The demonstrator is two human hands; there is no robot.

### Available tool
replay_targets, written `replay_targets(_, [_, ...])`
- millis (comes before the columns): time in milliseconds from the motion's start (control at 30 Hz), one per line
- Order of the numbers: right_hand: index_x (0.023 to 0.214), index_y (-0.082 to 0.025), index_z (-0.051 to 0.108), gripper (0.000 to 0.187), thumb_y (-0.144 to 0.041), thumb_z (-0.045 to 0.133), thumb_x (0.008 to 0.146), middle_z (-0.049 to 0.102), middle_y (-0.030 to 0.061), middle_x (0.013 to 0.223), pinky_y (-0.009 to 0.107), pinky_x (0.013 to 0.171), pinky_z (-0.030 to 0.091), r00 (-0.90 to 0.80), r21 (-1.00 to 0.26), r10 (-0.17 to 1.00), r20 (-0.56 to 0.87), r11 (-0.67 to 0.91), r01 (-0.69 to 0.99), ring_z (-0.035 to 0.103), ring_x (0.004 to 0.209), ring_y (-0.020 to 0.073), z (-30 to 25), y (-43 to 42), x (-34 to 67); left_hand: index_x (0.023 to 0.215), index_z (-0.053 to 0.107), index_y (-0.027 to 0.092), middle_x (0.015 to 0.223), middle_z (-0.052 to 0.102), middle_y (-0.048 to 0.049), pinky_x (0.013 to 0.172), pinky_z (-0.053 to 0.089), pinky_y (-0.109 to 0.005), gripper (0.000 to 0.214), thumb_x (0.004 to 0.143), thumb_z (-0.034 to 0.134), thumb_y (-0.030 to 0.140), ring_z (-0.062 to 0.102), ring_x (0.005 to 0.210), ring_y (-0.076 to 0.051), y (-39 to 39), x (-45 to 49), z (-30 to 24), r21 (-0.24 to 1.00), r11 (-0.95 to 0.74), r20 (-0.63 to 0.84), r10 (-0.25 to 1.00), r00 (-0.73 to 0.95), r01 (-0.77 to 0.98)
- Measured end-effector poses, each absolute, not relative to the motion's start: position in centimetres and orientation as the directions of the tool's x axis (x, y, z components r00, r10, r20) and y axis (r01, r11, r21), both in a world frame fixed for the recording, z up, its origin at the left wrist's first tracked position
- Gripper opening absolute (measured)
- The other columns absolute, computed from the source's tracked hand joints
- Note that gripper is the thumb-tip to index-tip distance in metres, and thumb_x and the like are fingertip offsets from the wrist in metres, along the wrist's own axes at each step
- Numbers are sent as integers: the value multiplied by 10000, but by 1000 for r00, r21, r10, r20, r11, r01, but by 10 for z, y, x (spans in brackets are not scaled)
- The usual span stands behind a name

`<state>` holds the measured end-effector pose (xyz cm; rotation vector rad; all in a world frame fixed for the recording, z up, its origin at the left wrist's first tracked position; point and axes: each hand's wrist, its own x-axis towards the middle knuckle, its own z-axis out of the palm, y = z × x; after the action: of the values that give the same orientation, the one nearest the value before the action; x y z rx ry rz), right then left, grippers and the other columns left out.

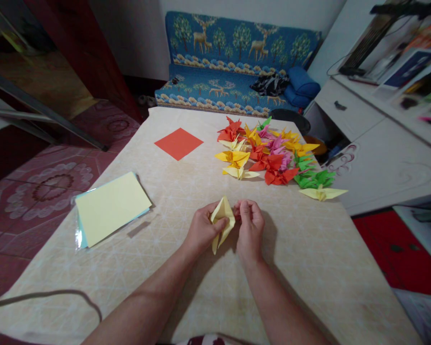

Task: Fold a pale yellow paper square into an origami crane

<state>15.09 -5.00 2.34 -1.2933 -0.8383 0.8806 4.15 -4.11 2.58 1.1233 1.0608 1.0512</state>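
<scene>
"While the left hand [204, 225] grips the pale yellow paper [223, 211] over the bench's [309, 258] middle, what about the right hand [250, 223]?"

"Curled closed just beside it; whether it pinches anything, I can't tell."

"Progress?"

"Paper cranes [273, 163] by the far right corner look finished; this piece seems part-folded. Red square [178, 143] and left-edge stack [113, 208] lie unfolded."

"Labels?"

"No brand or writing is readable."
</scene>
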Motion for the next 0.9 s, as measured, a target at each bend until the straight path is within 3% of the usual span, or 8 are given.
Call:
replay_targets(167, [791,-190,538,223,-408,580,808,533,-19,686,219,575,422,399,-998,915,56,52,21,514,617,128,24,-49,151,1039,675,134,813,705,-49,594,452,-202,392,661,724,225,606,639,-118,-36,38,27,946,135,-170,981,-94,-295])
replay_targets(333, [709,-191,548,268,-442,584,794,514,-31,596,213,503,385,155,-996,988,-15,-29,87,486,538,121,24,-53,147,1026,682,154,858,719,-62,640,473,-219,386,651,741,221,635,683,-130,-36,37,29,936,70,-145,970,-197,-344])
replay_targets(467, [710,-185,573,259,-431,584,789,553,-21,613,212,502,391,42,-992,997,-60,-64,108,502,546,125,21,-53,145,986,696,157,864,723,-67,667,481,-227,330,659,729,191,644,720,-137,-38,37,28,952,10,-86,968,-234,-306])
replay_targets(633, [695,-172,578,193,-352,585,763,568,-13,618,210,496,393,22,-990,993,-120,-121,71,513,549,128,20,-50,145,899,723,133,824,717,-66,631,479,-223,244,656,699,151,636,703,-142,-40,38,29,980,-58,7,967,-255,-193])
replay_targets(900, [649,-185,567,160,-326,575,723,566,-24,568,216,479,379,39,-987,986,-162,-163,16,494,501,124,24,-49,144,890,714,142,801,719,-59,596,487,-233,239,653,688,157,638,655,-145,-41,40,34,979,-35,-20,965,-262,-203])
